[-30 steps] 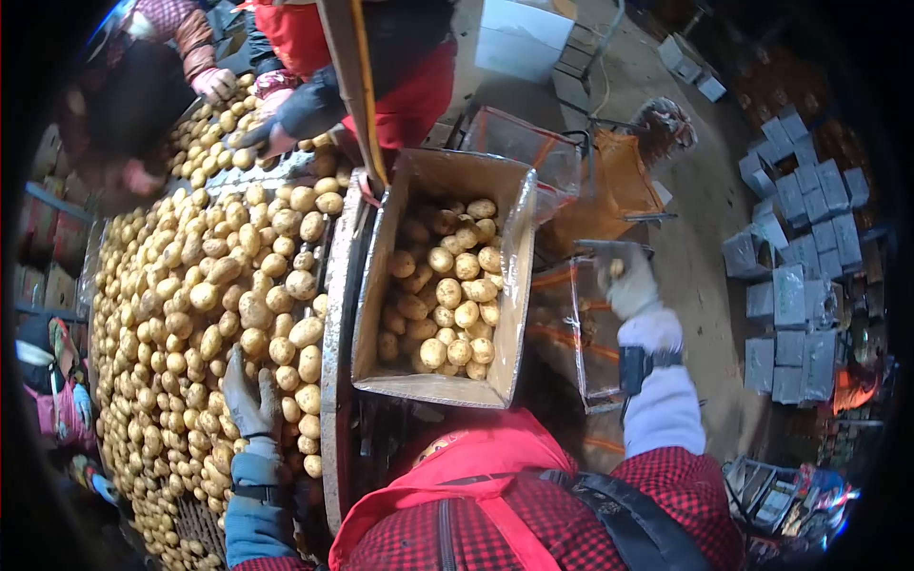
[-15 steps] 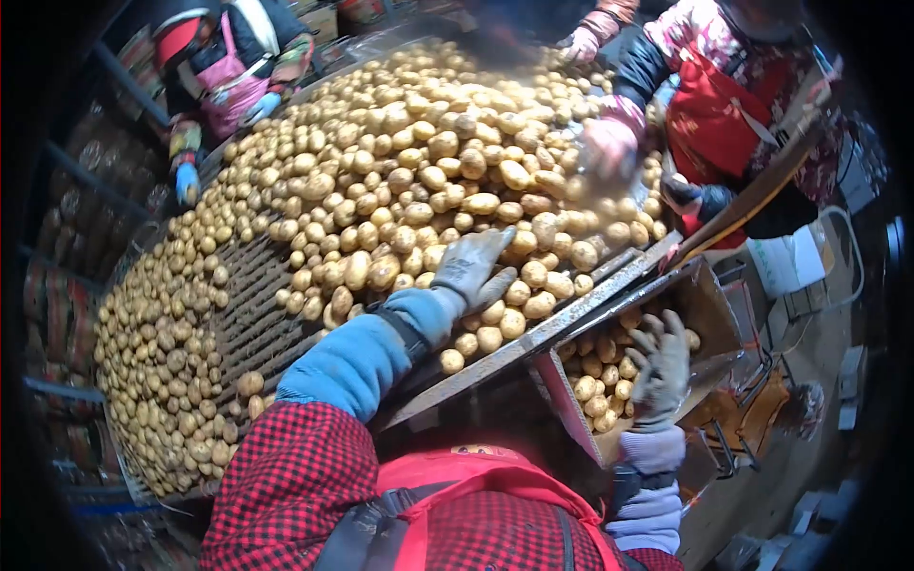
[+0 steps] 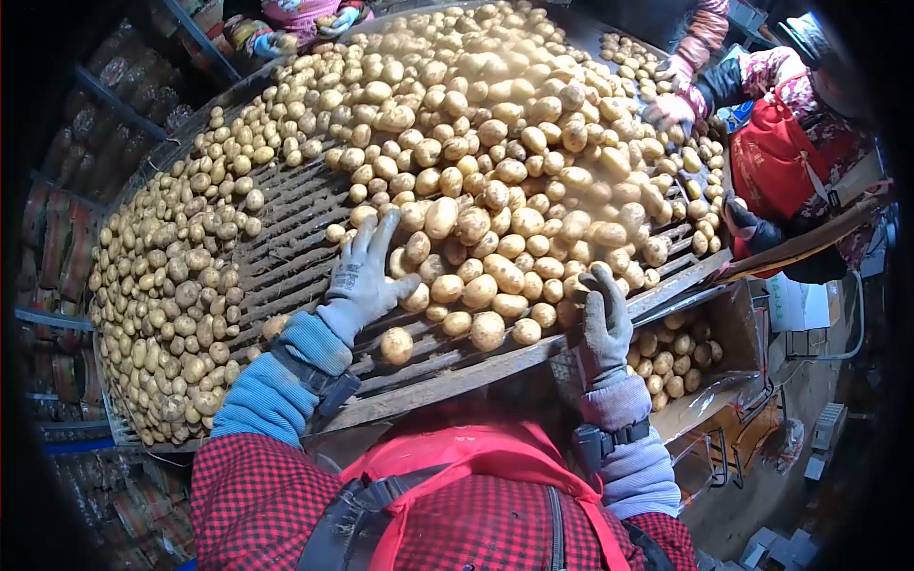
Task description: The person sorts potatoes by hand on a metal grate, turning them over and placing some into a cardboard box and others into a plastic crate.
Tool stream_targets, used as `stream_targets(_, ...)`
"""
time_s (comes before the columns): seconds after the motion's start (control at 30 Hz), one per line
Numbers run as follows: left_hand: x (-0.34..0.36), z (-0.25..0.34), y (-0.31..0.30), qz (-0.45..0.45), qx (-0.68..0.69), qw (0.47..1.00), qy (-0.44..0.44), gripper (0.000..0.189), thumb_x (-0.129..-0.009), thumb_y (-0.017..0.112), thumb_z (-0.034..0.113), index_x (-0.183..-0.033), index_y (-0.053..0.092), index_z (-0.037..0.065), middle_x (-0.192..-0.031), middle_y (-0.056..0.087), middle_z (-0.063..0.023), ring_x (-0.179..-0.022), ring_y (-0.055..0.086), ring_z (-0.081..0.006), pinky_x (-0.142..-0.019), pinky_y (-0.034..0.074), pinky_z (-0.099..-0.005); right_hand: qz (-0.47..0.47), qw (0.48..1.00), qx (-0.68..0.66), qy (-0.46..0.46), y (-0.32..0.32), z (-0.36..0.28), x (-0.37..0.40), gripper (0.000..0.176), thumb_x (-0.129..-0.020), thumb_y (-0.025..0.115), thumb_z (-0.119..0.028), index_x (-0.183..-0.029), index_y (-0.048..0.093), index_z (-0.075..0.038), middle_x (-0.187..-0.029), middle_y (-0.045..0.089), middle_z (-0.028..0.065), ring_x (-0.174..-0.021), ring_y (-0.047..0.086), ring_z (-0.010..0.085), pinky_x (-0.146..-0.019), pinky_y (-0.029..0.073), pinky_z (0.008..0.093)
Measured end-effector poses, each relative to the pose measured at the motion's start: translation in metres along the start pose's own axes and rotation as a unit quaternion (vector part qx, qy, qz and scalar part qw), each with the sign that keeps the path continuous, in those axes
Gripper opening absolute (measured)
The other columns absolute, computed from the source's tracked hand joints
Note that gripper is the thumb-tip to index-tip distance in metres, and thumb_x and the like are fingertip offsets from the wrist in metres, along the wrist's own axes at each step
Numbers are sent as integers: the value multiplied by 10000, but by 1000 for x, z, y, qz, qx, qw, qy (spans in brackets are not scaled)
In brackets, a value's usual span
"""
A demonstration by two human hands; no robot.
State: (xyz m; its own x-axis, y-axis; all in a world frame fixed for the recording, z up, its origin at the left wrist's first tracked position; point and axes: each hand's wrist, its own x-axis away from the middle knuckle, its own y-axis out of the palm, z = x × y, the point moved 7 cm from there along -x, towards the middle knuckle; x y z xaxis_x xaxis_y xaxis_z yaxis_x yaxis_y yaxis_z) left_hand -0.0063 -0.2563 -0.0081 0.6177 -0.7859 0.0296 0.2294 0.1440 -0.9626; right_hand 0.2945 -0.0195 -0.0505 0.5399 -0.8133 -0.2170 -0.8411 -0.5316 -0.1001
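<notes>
A big heap of yellow potatoes covers a slatted roller table. My left hand, in a grey glove, lies flat with fingers spread on the slats at the near edge of the heap, touching potatoes. My right hand, also gloved, reaches over the table's front rim with its fingers on potatoes at the edge; whether it grips one is unclear. A cardboard box partly filled with potatoes stands below the rim at the right.
Smaller potatoes lie in a band at the left. A person in a red apron works at the right side, gloved hand on the heap. Another person's hands show at the far end. Stacked sacks line the left.
My view has swung left from the box to the table. My left hand slid left onto bare slats. My right hand came up from the box to the table's edge.
</notes>
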Motion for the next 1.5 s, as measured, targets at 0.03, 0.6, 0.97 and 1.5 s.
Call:
stream_targets(0.03,-1,-6,5,-5,1,1000,-2,1089,-835,788,565,-1659,242,108,-1632,331,-270,-1520,313,-434,-1248,258,-512,5,999,36,-20,1,1,-1,400,-1066,557,-101,-1448,573,17,-1271,698,148,-1149,671,203,-1024,519,332)
stream_targets(0.6,-151,72,2,-25,20,996,83,623,-1014,528,584,-1552,454,279,-1489,465,-283,-1160,633,-485,-935,539,-597,113,959,236,-107,24,-11,-1,374,-1019,632,-95,-1371,636,32,-1255,713,189,-1133,703,270,-989,543,369)
stream_targets(0.97,-250,-59,-34,48,-97,994,27,726,-921,705,473,-1571,455,269,-1508,540,-146,-1356,516,-377,-1156,401,-511,95,969,213,-76,22,-5,1,389,-1030,601,-80,-1395,604,58,-1306,684,208,-1180,681,276,-1027,530,381)
stream_targets(1.5,-232,-58,-39,6,29,999,-22,661,-852,812,390,-1417,544,174,-1359,637,-198,-1259,618,-374,-1053,499,-467,90,985,141,-34,18,-8,2,386,-1039,592,-101,-1393,606,51,-1258,700,177,-1177,669,244,-1046,503,352)
